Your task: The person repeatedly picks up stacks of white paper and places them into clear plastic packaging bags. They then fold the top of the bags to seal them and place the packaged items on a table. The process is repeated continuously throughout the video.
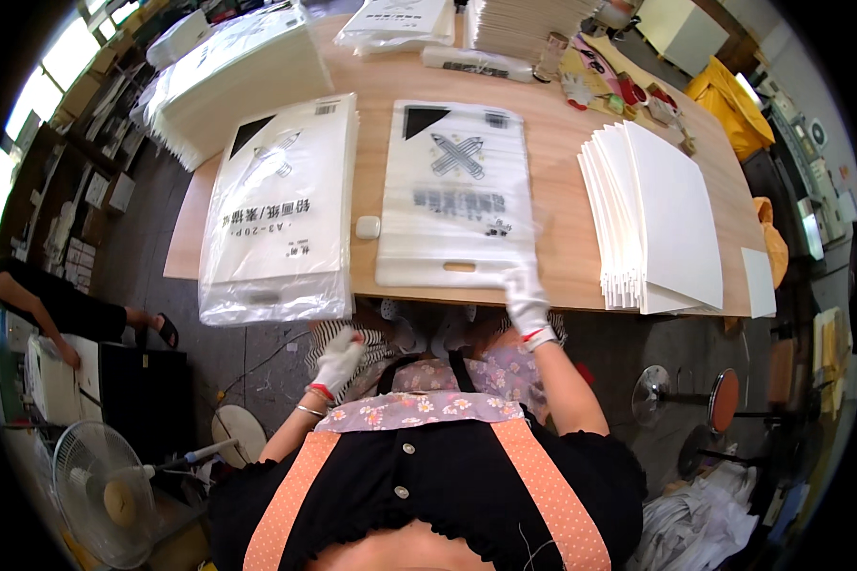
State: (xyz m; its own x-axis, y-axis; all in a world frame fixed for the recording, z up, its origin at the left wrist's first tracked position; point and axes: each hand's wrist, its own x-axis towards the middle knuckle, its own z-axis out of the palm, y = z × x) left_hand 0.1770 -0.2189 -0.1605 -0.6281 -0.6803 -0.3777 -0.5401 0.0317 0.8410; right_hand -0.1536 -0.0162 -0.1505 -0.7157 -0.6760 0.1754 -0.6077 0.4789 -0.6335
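Note:
My left hand [338, 360], in a white glove, is curled closed over my lap, below the table edge, with nothing visible in it. My gloved right hand [526, 303] reaches to the lower right corner of a printed clear plastic bag [457, 219] that lies flat, with a handle slot at its near end. Motion smears the right fingers, so their grip is unclear. Left of it lies a stack of similar printed plastic bags [281, 209], its near end hanging over the table edge. A small white rounded case [368, 226] sits between the two.
A fanned stack of white paper sheets [671, 219] lies at the right. More paper and bag stacks [248, 76] stand at the far left. Tape rolls and tools [633, 92] lie at the far right. A fan [105, 490] and another person [52, 305] are at the left, stools [724, 398] at the right.

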